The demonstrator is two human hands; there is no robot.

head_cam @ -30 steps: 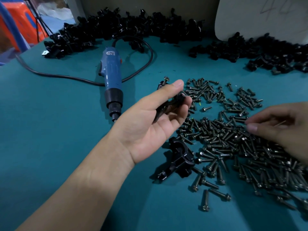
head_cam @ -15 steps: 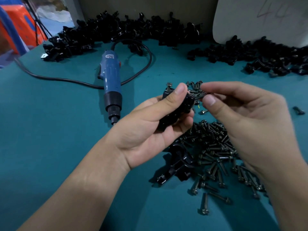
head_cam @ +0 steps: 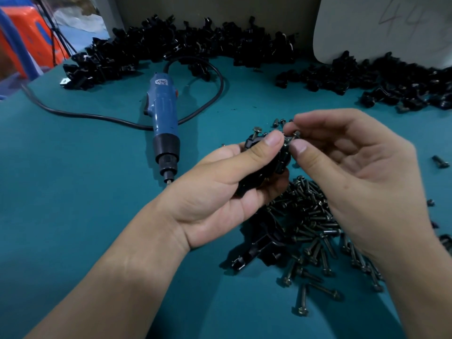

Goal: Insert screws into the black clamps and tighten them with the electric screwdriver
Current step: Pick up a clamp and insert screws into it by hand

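Observation:
My left hand (head_cam: 220, 192) grips a black clamp (head_cam: 264, 167) above the teal table, thumb across its top. A screw (head_cam: 256, 130) stands in the clamp's far end. My right hand (head_cam: 354, 172) pinches a second screw (head_cam: 292, 138) between thumb and forefinger at the clamp's near end. Below both hands spreads a heap of loose screws (head_cam: 310, 216). Another black clamp (head_cam: 259, 245) lies at the heap's left edge. The blue electric screwdriver (head_cam: 163, 118) lies to the left, tip pointing toward me.
Long piles of black clamps (head_cam: 183, 42) run along the table's back, with another pile (head_cam: 391, 81) at the back right. The screwdriver's black cord (head_cam: 215, 94) loops behind it. A white board (head_cam: 379, 28) leans at the back right. Orange crate (head_cam: 27, 37) off the table's left.
My right hand left the screw heap, came up with a screw and met the clamp. My left hand lifted and turned the clamp toward it.

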